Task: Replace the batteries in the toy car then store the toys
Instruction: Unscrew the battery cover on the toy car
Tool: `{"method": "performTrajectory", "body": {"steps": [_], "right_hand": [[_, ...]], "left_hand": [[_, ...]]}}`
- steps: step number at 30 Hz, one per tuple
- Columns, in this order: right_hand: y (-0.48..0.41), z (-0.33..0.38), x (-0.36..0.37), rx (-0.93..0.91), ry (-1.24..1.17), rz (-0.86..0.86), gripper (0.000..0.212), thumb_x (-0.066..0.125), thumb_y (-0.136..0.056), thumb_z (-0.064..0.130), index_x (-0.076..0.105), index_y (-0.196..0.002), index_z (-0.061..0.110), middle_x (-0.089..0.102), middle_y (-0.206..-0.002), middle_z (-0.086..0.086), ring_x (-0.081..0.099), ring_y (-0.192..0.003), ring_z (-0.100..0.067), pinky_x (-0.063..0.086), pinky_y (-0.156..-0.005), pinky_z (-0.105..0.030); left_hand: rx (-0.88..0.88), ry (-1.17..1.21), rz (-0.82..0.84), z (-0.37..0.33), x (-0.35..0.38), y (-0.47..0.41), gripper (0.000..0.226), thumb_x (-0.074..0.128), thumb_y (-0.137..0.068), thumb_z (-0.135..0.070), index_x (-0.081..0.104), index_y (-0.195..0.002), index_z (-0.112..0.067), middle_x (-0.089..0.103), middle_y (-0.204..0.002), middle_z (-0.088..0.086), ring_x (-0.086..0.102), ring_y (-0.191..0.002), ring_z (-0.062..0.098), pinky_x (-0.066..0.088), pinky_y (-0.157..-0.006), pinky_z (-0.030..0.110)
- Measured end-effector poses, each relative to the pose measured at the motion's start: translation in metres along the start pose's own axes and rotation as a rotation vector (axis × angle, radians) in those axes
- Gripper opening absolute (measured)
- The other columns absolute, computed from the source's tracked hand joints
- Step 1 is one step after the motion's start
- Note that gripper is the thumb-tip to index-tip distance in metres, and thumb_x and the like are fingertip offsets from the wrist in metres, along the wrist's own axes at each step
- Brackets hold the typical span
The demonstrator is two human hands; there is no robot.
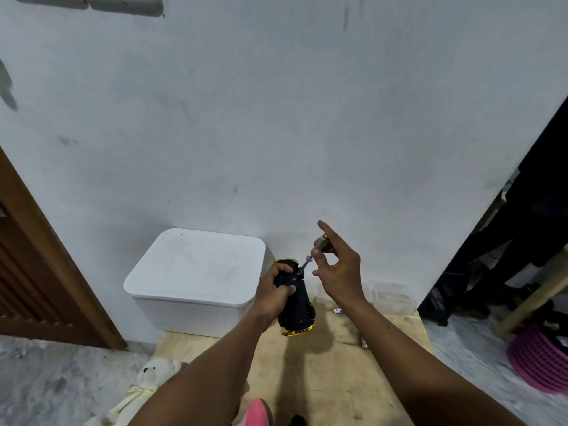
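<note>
While a cream plush teddy bear lies on the grey floor at lower left and a white lidded plastic storage box stands against the wall, the left hand grips a black toy car with yellow ends, underside up, in the air just right of the box. The right hand pinches a clear-handled screwdriver, its tip on the car's underside, above a pale wooden board.

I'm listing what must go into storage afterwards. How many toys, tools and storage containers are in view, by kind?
Toys: 2, the toy car and the white teddy bear
Tools: 1, the screwdriver
Containers: 2, the lidded white box and the pink basket
Total: 5
</note>
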State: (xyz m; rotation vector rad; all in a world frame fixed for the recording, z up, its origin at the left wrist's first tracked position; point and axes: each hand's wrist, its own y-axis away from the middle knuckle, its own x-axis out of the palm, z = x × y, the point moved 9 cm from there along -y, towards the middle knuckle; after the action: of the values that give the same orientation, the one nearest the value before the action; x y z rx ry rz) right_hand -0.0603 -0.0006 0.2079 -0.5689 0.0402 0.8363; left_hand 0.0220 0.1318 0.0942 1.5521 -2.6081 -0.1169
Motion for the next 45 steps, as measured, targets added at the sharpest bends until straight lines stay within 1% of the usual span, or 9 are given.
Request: {"method": "performTrajectory", "body": {"steps": [6, 11, 14, 17, 23, 28, 34, 42, 45], "right_hand": [[0.000, 0.011, 0.000, -0.052, 0.027, 0.003, 0.050, 0.072, -0.086, 0.004, 0.063, -0.129, 0.029, 0.063, -0.092, 0.007, 0.067, -0.084, -0.012, 0.059, -0.073, -0.050], [-0.004, 0.002, 0.005, 0.006, 0.010, 0.041, 0.066, 0.062, -0.088, -0.005, 0.053, -0.141, 0.033, 0.063, -0.092, 0.013, 0.065, -0.090, -0.015, 0.060, -0.074, -0.051], [-0.003, 0.013, 0.006, -0.067, 0.033, 0.051, 0.053, 0.068, -0.088, 0.001, 0.060, -0.132, 0.029, 0.064, -0.095, 0.007, 0.067, -0.086, -0.014, 0.058, -0.082, -0.044], [-0.003, 0.015, 0.003, -0.097, 0.052, 0.007, 0.048, 0.077, -0.084, 0.009, 0.064, -0.125, 0.028, 0.061, -0.094, 0.006, 0.065, -0.081, -0.013, 0.057, -0.076, -0.043], [-0.008, 0.001, 0.004, 0.011, 0.026, 0.018, 0.077, 0.062, -0.087, -0.006, 0.043, -0.148, 0.035, 0.065, -0.096, 0.011, 0.066, -0.092, -0.012, 0.060, -0.075, -0.052], [-0.006, 0.016, 0.002, -0.102, 0.044, 0.016, 0.057, 0.070, -0.085, -0.002, 0.060, -0.132, 0.027, 0.067, -0.089, 0.000, 0.068, -0.089, -0.010, 0.056, -0.085, -0.031], [-0.009, 0.000, 0.000, 0.017, -0.002, -0.002, 0.060, 0.063, -0.087, -0.005, 0.058, -0.136, 0.030, 0.067, -0.094, 0.006, 0.067, -0.089, -0.014, 0.060, -0.070, -0.051], [-0.007, 0.001, -0.009, 0.040, -0.092, -0.112, 0.046, 0.064, -0.091, 0.000, 0.060, -0.130, 0.025, 0.067, -0.089, -0.003, 0.068, -0.077, -0.017, 0.060, -0.053, -0.048], [-0.010, -0.001, -0.016, 0.046, -0.105, -0.170, 0.048, 0.064, -0.094, 0.005, 0.056, -0.137, 0.026, 0.066, -0.085, 0.005, 0.067, -0.073, -0.015, 0.062, -0.062, -0.041]], "left_hand": [[0.004, 0.003, 0.002, -0.004, 0.003, -0.002, 0.035, 0.054, -0.080, 0.012, 0.059, -0.104, -0.013, 0.066, -0.113, 0.002, 0.059, -0.093, 0.017, 0.055, -0.076, 0.027], [0.002, -0.021, -0.011, 0.000, 0.002, -0.007, 0.037, 0.056, -0.079, 0.012, 0.061, -0.102, -0.017, 0.067, -0.112, 0.003, 0.060, -0.097, 0.019, 0.056, -0.086, 0.038], [0.001, -0.025, -0.008, 0.000, 0.003, -0.009, 0.037, 0.058, -0.078, 0.009, 0.062, -0.099, -0.022, 0.067, -0.110, 0.003, 0.061, -0.097, 0.021, 0.056, -0.088, 0.042], [0.001, -0.025, 0.005, -0.002, 0.003, -0.010, 0.037, 0.058, -0.079, 0.008, 0.061, -0.099, -0.022, 0.067, -0.109, 0.000, 0.061, -0.096, 0.019, 0.056, -0.085, 0.037], [-0.004, -0.014, 0.007, -0.003, 0.003, -0.011, 0.037, 0.056, -0.081, 0.012, 0.060, -0.105, -0.015, 0.067, -0.108, -0.001, 0.059, -0.092, 0.014, 0.053, -0.074, 0.023], [-0.002, -0.004, 0.025, -0.004, 0.004, -0.013, 0.037, 0.056, -0.080, 0.011, 0.060, -0.101, -0.019, 0.067, -0.108, -0.001, 0.061, -0.094, 0.017, 0.054, -0.081, 0.032], [-0.009, -0.005, 0.019, -0.005, 0.003, -0.011, 0.037, 0.055, -0.080, 0.013, 0.060, -0.103, -0.016, 0.066, -0.111, 0.001, 0.060, -0.093, 0.014, 0.052, -0.072, 0.021], [0.006, 0.000, 0.028, -0.015, 0.005, -0.014, 0.035, 0.055, -0.081, 0.010, 0.060, -0.103, -0.017, 0.065, -0.112, 0.001, 0.059, -0.092, 0.015, 0.050, -0.070, 0.021], [-0.013, -0.002, 0.024, -0.014, 0.004, -0.015, 0.035, 0.054, -0.082, 0.010, 0.059, -0.104, -0.016, 0.064, -0.114, 0.003, 0.060, -0.090, 0.016, 0.052, -0.072, 0.026]]}}
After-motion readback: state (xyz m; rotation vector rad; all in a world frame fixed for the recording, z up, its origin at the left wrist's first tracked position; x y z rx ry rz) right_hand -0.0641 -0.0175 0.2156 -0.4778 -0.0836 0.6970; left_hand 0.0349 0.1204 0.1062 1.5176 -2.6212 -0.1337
